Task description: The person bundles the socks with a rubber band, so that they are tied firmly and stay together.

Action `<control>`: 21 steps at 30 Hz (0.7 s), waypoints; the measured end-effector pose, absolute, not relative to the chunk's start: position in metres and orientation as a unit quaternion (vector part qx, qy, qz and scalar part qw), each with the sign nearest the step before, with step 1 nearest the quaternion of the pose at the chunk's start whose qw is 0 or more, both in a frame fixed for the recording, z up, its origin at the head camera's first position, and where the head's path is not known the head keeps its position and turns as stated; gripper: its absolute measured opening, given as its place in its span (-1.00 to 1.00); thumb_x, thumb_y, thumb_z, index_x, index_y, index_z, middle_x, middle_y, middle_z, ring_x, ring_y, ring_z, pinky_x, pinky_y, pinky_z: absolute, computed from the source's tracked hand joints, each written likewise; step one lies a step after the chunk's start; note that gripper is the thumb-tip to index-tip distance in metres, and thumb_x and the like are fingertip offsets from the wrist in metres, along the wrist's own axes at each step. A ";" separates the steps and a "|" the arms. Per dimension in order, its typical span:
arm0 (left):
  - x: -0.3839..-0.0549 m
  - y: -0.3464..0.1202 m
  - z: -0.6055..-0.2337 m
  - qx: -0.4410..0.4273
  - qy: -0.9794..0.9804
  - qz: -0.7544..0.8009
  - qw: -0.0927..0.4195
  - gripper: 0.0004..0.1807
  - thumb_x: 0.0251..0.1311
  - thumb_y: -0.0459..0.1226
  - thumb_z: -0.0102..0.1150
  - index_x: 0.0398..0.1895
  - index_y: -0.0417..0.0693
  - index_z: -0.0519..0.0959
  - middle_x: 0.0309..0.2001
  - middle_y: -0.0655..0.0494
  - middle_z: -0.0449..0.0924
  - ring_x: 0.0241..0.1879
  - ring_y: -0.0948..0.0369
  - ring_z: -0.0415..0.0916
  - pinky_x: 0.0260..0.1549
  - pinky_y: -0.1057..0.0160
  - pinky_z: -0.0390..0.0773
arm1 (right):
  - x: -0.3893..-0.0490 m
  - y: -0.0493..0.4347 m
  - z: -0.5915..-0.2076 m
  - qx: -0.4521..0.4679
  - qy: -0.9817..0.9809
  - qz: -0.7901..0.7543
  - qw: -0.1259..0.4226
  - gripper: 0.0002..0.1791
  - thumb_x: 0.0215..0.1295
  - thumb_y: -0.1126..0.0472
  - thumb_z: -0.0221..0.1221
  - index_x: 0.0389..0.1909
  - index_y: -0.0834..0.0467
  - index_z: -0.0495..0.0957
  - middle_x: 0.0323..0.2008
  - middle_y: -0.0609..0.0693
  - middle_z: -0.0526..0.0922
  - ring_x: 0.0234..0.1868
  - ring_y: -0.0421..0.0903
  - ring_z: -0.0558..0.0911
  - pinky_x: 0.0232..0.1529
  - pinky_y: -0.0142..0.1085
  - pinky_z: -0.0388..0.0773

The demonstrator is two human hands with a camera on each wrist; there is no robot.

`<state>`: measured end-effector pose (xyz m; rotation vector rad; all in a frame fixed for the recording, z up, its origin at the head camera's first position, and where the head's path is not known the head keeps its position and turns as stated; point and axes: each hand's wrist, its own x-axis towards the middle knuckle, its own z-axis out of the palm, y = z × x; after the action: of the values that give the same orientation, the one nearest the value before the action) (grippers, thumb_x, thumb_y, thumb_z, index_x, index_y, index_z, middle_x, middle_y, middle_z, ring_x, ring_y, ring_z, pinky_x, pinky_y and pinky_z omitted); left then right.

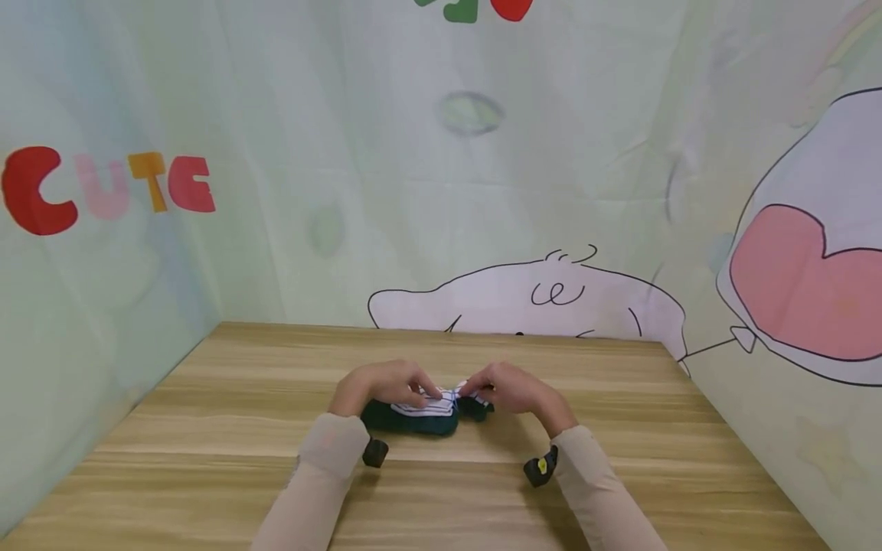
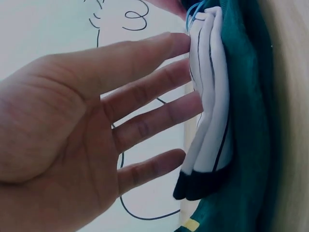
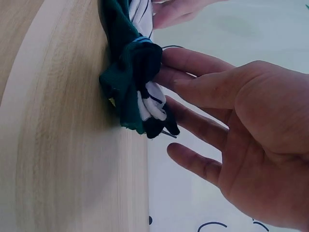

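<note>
A bundle of folded socks lies on the table, dark green below and white with dark stripes on top. A thin blue band cinches it near its right end, where the cloth bunches up. My left hand touches the white striped part with its fingertips, fingers fairly straight and spread. At the short right end, my right hand reaches in from the side, its index finger by the band. In the right wrist view its fingers are loosely extended against the gathered cloth, the thumb lying across them.
The wood-grain table reaches back to a printed curtain hanging behind and on both sides. A black wrist device sits at the left cuff, and another at the right.
</note>
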<state>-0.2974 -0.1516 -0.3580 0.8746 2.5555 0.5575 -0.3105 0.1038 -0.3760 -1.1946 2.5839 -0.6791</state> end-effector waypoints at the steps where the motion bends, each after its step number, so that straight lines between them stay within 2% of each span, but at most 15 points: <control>1: -0.297 -0.151 -0.359 0.303 0.912 0.197 0.195 -0.69 0.33 -0.31 0.24 0.11 0.04 0.69 0.02 0.12 0.64 -0.10 0.21 0.50 -0.01 0.12 0.51 | -0.310 0.103 -0.376 -0.410 0.877 -0.225 0.108 -0.66 0.39 0.48 0.11 0.03 0.14 0.71 0.04 0.00 0.71 0.10 -0.10 0.64 0.13 -0.14 0.54; 8: -0.298 -0.145 -0.363 0.276 0.913 0.209 0.215 -0.67 0.27 -0.40 0.24 0.06 0.07 0.72 -0.08 0.11 0.61 -0.20 0.19 0.44 -0.14 0.20 0.47 | -0.306 0.105 -0.371 -0.427 0.877 -0.178 0.130 -0.58 0.35 0.52 0.11 0.11 0.13 0.67 0.09 0.02 0.67 -0.02 -0.17 0.57 0.09 -0.17 0.52; 15: -0.299 -0.148 -0.366 0.274 0.908 0.227 0.222 -0.67 0.24 -0.39 0.27 0.06 0.04 0.72 -0.12 0.14 0.61 -0.24 0.21 0.43 -0.21 0.25 0.43 | -0.303 0.105 -0.369 -0.415 0.879 -0.167 0.164 -0.53 0.34 0.54 0.09 0.18 0.11 0.63 0.17 -0.02 0.63 0.16 -0.17 0.52 0.22 -0.10 0.44; 21: -0.300 -0.148 -0.365 0.268 0.908 0.232 0.225 -0.66 0.24 -0.37 0.30 0.06 0.06 0.71 -0.15 0.16 0.60 -0.24 0.21 0.43 -0.23 0.26 0.44 | -0.305 0.105 -0.369 -0.419 0.876 -0.174 0.166 -0.53 0.36 0.54 0.08 0.19 0.12 0.62 0.18 -0.02 0.63 0.20 -0.12 0.52 0.26 -0.07 0.41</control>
<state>-0.3000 -0.1482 -0.3651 0.7384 2.5028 0.6396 -0.3049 0.1055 -0.3694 -1.1935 2.4929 -0.4945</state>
